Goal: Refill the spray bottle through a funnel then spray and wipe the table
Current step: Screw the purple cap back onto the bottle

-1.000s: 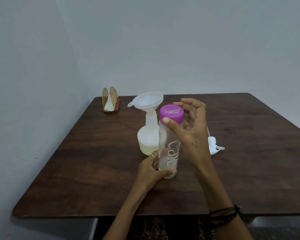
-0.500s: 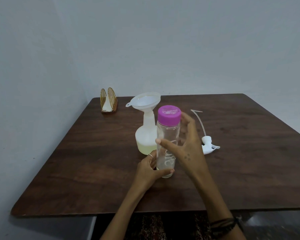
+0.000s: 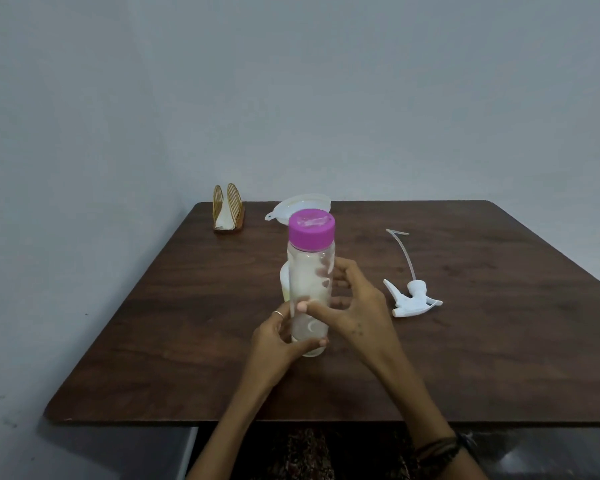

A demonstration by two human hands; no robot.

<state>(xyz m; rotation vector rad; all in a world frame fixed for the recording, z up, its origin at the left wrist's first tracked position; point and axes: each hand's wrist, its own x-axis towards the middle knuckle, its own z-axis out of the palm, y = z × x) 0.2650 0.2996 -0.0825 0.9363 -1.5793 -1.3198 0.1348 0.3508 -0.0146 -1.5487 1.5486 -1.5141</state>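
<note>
Dark wood table (image 3: pixel 499 341), rounded corners, pushed against a grey wall on left and far sides.

Right forearm in from near-right edge, angled up-left across table; dark bands on wrist. Right hand (image 3: pixel 357 315) on right flank of clear bottle (image 3: pixel 310 296): thumb laid across front at mid-height, fingers curled round far side, seen through the glass. Closed on bottle.

Left forearm in from near-centre, angled up-right. Left hand (image 3: pixel 278 336) low on bottle's left side, thumb under near base, fingers wrapped behind, ring on one finger. Also closed on bottle.

Clear bottle upright, centre of table, purple cap (image 3: pixel 311 231) on. Base at or just above tabletop, cannot tell which.

Spray bottle (image 3: pixel 284 282) directly behind clear bottle, mostly hidden; only a white sliver at left with yellowish liquid low down. White funnel (image 3: pixel 300 206) showing above and behind purple cap, tab pointing left; seating in neck hidden.

Trigger sprayer head (image 3: pixel 413 298) lying on table to right of hands, detached, dip tube running toward far side.

Napkin holder (image 3: pixel 228 213) at far-left corner, gold wire, white napkin inside.
</note>
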